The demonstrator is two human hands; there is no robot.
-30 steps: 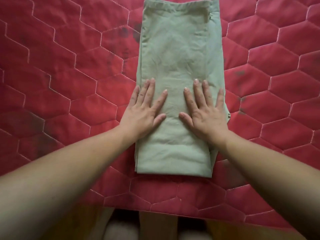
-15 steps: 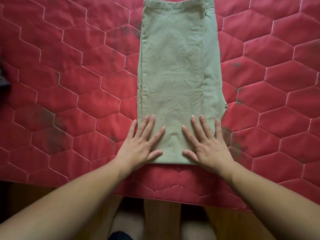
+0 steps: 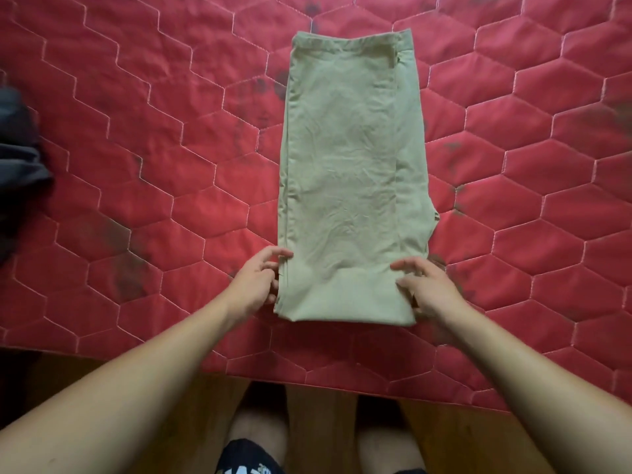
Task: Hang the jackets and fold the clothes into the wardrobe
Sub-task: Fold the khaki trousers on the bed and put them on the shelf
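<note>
Head camera, the only view: the green garment (image 3: 352,186), folded into a long narrow strip, lies flat on the red quilted cover (image 3: 154,165). Its short end is close to the near edge and its length runs toward the far edge. This placing probably lets the person fold it once more, away from the body. The left hand (image 3: 254,285) is at the left side edge of the strip, by its near corner. The thumb lies on the cloth and the fingers curl beside the edge, but one cannot tell if they already pinch it. The right hand (image 3: 431,289) is at the opposite side edge, with fingers loosely bent and tips touching the top of the cloth; no grasp is visible. Hands at both near corners suggest a lift of the near end. A dark cloth (image 3: 17,159) waits at the left edge of the cover.
</note>
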